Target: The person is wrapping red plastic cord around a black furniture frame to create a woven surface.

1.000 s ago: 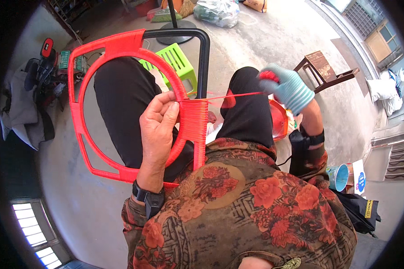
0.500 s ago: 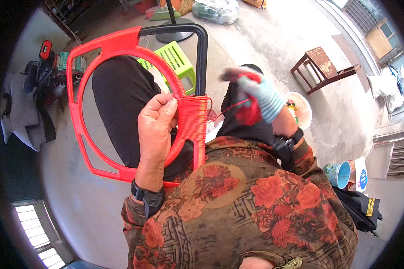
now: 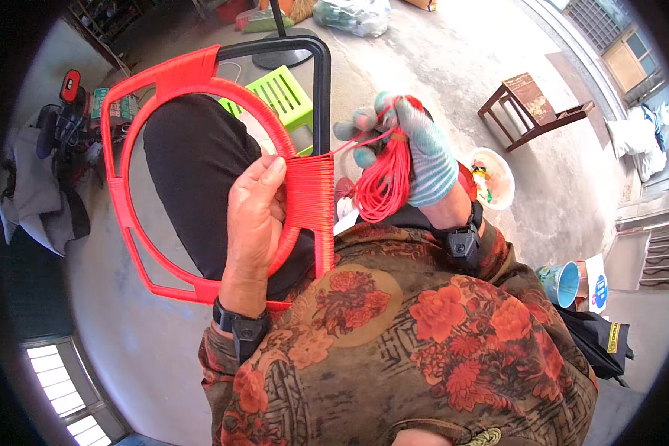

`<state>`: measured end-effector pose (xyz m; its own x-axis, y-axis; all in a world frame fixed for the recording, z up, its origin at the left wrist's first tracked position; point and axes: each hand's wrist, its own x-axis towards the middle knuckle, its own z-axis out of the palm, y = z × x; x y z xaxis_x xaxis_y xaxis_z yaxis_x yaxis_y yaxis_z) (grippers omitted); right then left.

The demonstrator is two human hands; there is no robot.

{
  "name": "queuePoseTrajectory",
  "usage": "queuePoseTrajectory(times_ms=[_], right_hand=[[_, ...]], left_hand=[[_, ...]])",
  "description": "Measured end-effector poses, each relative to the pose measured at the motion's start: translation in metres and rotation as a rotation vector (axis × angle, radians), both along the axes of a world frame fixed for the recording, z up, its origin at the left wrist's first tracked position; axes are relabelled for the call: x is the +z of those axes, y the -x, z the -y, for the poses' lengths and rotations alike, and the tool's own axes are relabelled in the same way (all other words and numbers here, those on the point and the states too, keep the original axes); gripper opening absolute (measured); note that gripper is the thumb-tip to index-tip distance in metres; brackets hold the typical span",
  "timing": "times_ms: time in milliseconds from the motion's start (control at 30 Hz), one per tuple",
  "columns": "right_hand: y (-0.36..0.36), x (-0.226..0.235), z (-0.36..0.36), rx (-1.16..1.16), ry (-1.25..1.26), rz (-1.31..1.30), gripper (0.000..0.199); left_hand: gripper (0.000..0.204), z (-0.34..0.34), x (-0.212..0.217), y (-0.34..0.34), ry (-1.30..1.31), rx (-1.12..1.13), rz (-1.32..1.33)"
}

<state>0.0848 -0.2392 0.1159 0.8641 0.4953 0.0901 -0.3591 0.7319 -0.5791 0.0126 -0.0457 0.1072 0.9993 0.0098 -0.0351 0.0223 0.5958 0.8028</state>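
A frame with a round ring inside an angular outline (image 3: 309, 182) rests across my lap, mostly covered in tightly wound red cord. Its upper right corner is a bare black tube (image 3: 322, 97). Bare and closed, my left hand (image 3: 253, 212) pinches the ring beside the wide wrapped band, thumb on top and the other fingers partly hidden. My right hand (image 3: 426, 152), in a pale blue-grey striped glove, grips a looped bundle of red cord (image 3: 386, 182) to the right of the frame. One strand stretches from that hand to the top of the band.
Beyond the frame stands a green plastic stool (image 3: 284, 97). A worn wooden stool (image 3: 535, 104) is at the far right. Near my right arm are a white tub (image 3: 492, 178) and a blue bucket (image 3: 561, 284). A clear plastic bag (image 3: 353, 16) lies at the back.
My right hand has turned and moved slightly down, and the cord bundle now hangs in plain view. The strand runs higher, to the band's top edge. The frame and left hand have shifted slightly left.
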Motion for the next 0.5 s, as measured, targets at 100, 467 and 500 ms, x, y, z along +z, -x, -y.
queuePoseTrajectory(times_ms=[100, 467, 500], right_hand=[[-0.013, -0.008, -0.006, 0.187, -0.199, 0.064, 0.028], [-0.019, -0.03, 0.006, 0.159, 0.088, 0.125, 0.03], [-0.02, -0.027, 0.007, 0.125, 0.109, -0.004, 0.032]], left_hand=[[0.033, -0.001, -0.008, -0.002, 0.063, -0.117, -0.118], [0.03, 0.007, 0.006, 0.005, 0.024, -0.121, -0.075], [0.028, 0.006, 0.002, 0.004, -0.022, -0.119, -0.036]])
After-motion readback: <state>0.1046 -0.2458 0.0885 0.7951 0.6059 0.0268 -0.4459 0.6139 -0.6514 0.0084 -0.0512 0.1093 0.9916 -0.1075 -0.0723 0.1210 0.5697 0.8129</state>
